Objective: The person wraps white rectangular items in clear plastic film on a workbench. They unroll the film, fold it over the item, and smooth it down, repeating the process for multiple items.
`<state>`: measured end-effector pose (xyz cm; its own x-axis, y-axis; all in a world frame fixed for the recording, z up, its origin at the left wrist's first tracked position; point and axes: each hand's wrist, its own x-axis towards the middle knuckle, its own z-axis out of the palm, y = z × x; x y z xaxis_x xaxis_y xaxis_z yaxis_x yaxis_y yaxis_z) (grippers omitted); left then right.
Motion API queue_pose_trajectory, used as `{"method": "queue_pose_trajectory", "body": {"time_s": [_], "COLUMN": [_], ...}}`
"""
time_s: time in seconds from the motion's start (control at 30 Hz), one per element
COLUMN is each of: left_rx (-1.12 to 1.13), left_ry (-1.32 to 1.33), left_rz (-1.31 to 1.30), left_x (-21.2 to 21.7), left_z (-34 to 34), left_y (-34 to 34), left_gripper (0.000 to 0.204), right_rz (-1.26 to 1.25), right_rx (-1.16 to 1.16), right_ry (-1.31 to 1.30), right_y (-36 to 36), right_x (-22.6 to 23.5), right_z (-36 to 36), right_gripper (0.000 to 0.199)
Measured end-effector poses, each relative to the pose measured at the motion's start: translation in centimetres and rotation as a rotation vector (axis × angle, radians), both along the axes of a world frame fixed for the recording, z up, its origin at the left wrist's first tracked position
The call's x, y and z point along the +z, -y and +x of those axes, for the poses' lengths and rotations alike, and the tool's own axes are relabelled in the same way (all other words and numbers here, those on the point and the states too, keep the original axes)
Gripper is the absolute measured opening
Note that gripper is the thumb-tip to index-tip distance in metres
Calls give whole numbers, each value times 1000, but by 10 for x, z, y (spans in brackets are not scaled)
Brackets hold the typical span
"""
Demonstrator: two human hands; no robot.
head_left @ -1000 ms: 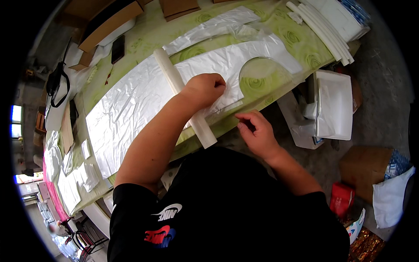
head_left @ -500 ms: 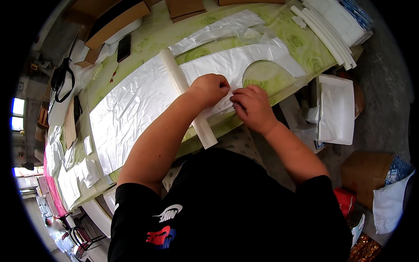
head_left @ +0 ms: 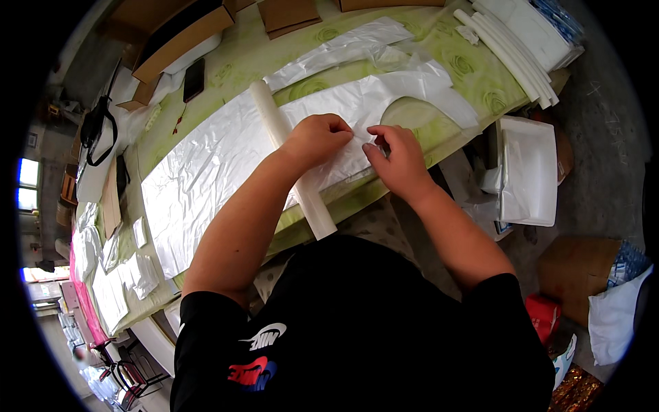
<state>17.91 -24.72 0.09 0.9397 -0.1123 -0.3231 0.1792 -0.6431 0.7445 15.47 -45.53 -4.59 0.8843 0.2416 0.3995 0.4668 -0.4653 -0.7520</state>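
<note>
Head view: the right hand (head_left: 397, 159) has come up from the bench (head_left: 449, 65) edge to meet the left hand (head_left: 317, 139), both now pinching the thin translucent plastic sheet (head_left: 206, 165) beside the white foam tube (head_left: 292, 158).

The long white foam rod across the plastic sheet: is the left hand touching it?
Touching. The head view shows the left hand lying over the long white foam rod, which disappears beneath it, with no gap; its fingertips pinch the clear plastic sheet.

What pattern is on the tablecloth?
Light green with swirling rose-like motifs, on the tablecloth; head view shows it.
</note>
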Motion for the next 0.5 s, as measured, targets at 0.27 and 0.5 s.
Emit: {"method": "queue_pose_trajectory", "body": {"time_s": [0.27,0.5], "left_rx": [-49,211], "left_ry": [79,92], "left_rz": [118,-108], "left_x": [-3,8], "left_z": [-1,-15], "left_y": [5,-9], "left_gripper": [23,25], "right_rz": [-99,-216], "right_rx": [-9,-117], "right_ry": [142,112], "right_y": [0,20], "right_x": [-13,-3], "right_z": [8,-4], "right_gripper": [14,12]}}
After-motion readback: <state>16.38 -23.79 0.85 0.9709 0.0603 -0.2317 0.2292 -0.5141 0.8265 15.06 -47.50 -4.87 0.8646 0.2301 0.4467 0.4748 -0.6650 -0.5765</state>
